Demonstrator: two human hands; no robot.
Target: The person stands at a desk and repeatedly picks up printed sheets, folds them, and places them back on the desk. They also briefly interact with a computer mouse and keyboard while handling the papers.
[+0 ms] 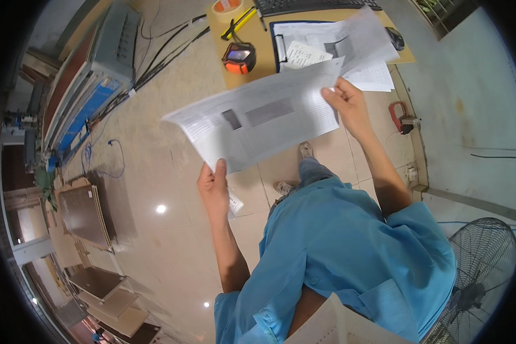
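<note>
A printed sheet of paper [269, 137] is stretched between my two hands, tilted above the floor in front of me. My left hand [213, 186] pinches its near left corner, thumb on top. At the right edge, my right hand [348, 106] grips it between thumb and fingers. Just beyond lies a dark blue clipboard [278, 49] with more papers and a small white slip [307, 54]. Another sheet [370, 40] curls up over the clipboard's right side. A small white printed piece [234, 204] shows beside my left wrist; I cannot tell what it rests on.
The yellow table [264, 80] also bears an orange and black tape measure [239, 58], a yellow utility knife [238, 23], a tape roll [227, 6], a keyboard [309, 6] and a mouse [394, 38]. A fan [476, 286] stands at lower right; cables [166, 57] run left of the table.
</note>
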